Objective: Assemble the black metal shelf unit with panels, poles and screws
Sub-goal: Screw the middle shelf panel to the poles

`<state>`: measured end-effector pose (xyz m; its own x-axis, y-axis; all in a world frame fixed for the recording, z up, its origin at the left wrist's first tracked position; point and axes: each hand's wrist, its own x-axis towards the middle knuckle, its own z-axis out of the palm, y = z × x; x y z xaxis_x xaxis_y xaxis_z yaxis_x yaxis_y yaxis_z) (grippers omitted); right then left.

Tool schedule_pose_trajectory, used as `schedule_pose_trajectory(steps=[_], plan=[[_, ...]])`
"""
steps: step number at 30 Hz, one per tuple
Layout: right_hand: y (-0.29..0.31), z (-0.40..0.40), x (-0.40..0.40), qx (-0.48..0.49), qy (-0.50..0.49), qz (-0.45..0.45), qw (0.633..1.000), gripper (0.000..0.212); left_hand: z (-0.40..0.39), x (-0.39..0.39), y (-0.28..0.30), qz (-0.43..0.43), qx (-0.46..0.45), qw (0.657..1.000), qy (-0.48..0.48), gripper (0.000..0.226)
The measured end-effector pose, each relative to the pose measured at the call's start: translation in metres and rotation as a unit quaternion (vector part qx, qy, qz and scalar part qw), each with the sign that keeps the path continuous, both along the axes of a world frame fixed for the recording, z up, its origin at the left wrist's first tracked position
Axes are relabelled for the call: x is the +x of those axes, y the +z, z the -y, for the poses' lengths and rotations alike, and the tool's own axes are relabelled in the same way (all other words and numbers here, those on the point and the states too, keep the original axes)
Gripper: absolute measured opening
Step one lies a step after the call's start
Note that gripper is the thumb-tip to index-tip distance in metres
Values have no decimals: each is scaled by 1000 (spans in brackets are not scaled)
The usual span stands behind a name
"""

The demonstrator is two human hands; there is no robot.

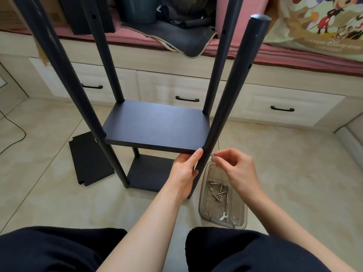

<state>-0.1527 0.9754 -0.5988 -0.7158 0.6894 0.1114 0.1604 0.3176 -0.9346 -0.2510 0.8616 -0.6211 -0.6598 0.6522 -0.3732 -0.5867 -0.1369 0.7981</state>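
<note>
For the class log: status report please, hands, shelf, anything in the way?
Left hand gripping near-right pole under middle panel. Right hand pinching screw at the pole. Screw tray on floor beside; nothing blocking.

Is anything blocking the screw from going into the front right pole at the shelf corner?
Nothing visible. The right hand holds the screw right at the pole; the left hand grips the pole's other side.

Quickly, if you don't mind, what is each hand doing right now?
Left hand: closed around the near right pole, thumb against the middle panel.
Right hand: pinching a screw at the pole.
</note>
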Motion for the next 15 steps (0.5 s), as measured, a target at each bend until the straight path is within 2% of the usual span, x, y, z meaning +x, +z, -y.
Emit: schedule_pose_trajectory(steps=[3, 8, 15], plan=[[2, -5, -2, 6, 24, 12, 1000, 18, 0, -1, 1, 8, -11, 1000, -3, 22], [14, -18, -11, 37, 154, 60, 986, 60, 1, -1, 2, -7, -25, 1000, -3, 22], [27, -33, -16, 54, 234, 99, 966, 52, 0, 0, 3, -19, -2, 1000, 9, 32]])
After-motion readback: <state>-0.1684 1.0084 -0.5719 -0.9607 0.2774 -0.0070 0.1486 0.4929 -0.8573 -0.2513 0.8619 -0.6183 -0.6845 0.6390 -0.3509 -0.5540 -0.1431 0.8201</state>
